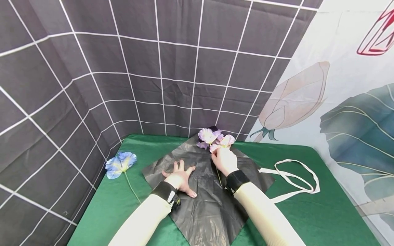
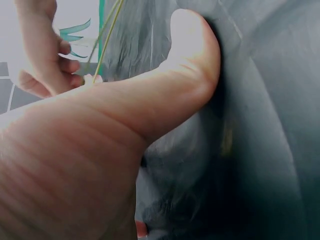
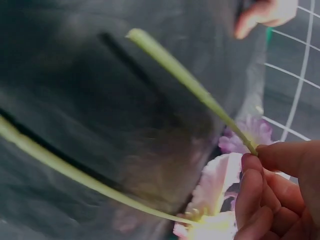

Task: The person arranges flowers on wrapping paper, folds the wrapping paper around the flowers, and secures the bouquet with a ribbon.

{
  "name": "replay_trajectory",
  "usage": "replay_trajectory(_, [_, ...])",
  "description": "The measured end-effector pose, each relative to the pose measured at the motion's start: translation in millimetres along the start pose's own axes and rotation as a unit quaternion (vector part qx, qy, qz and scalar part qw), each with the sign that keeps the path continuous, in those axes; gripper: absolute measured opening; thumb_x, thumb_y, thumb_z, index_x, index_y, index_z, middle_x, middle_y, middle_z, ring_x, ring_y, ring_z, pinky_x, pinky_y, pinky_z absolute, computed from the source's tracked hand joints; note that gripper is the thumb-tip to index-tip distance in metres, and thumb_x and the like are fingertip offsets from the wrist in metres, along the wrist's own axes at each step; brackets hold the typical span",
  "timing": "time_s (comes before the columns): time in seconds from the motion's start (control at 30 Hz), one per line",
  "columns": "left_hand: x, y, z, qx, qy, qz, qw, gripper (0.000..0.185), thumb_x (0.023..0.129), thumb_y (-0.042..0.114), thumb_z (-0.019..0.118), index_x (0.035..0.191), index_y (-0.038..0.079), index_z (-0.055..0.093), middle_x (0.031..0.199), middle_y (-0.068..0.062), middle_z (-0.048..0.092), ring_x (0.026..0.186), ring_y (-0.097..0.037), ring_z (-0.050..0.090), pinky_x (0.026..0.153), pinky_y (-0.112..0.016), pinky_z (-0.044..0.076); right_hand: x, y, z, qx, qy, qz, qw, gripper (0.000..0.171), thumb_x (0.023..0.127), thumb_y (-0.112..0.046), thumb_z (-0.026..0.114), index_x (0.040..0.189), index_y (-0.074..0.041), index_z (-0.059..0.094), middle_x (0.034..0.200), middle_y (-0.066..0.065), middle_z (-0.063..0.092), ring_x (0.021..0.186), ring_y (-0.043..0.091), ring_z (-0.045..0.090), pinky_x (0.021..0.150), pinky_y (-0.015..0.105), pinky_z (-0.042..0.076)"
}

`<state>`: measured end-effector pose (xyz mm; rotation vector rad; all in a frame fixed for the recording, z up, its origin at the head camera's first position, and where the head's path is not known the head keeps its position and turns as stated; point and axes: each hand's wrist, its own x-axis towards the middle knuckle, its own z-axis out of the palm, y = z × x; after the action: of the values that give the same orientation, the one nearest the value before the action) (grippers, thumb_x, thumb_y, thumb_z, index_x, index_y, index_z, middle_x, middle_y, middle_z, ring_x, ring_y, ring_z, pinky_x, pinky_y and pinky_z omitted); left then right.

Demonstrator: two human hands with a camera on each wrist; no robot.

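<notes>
On the table, nearest: left hand is lying flat with fingers spread, pressing down the black sheet.
Right hand: right hand is pinching thin green stems of the pink flowers over the sheet's far corner.
Doing it well: I think the left palm is needing to keep the sheet still while the stems are settling along its middle.
Room: green table is giving free space to the right, near the white ribbon; blue flower is lying apart at the left edge.
Far: grid curtain is standing close behind.
</notes>
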<state>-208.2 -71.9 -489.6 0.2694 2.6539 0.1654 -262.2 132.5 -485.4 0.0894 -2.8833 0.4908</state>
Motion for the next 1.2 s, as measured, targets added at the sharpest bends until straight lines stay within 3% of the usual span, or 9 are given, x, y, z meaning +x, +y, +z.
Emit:
replay_trajectory(0.17, [0.9,1.4,-0.7,0.000,-0.002,-0.002,1.0000,0.118,0.060,0.065,0.089,0.158,0.039,0.029,0.169,-0.015,0.010,0.156,-0.042,0.009,0.102,-0.086,0.026,-1.2,6.3,8.6,-0.002,0.004,0.005,1.000,0.030,0.086,-0.024,0.066,0.057,-0.021,0.057,0.069,0.004,0.068,0.063,0.031,0.067,0.050,0.046,0.046])
replay_trajectory(0.4, [0.8,2.6,0.9,0.000,0.000,0.003,1.0000,0.119,0.059,0.067,0.088,0.158,0.039,0.028,0.169,-0.016,0.009,0.156,-0.044,0.009,0.100,-0.087,0.026,-1.3,12.1,3.9,0.028,0.020,0.041,0.999,0.014,0.088,-0.031,0.065,0.083,-0.022,0.074,0.084,0.009,0.076,0.074,0.035,0.072,0.059,0.052,0.053])
replay_trajectory(0.93, [3.3,-2.6,2.0,-0.012,-0.001,0.000,0.9999,0.120,0.058,0.065,0.090,0.158,0.038,0.028,0.168,-0.018,0.008,0.156,-0.046,0.007,0.099,-0.088,0.025,-2.5,33.0,-7.9,0.045,0.039,0.079,0.995,0.016,0.089,-0.032,0.059,0.080,-0.022,0.066,0.074,0.004,0.069,0.063,0.027,0.064,0.052,0.046,0.046])
replay_trajectory(1.2, [4.3,-1.7,0.0,-0.012,0.004,0.005,0.9999,0.119,0.059,0.063,0.090,0.158,0.038,0.028,0.168,-0.018,0.009,0.155,-0.047,0.008,0.099,-0.088,0.025,-8.7,35.9,-12.8,0.049,0.013,0.098,0.994,0.019,0.089,-0.035,0.060,0.080,-0.020,0.067,0.075,0.005,0.070,0.067,0.027,0.066,0.056,0.048,0.049])
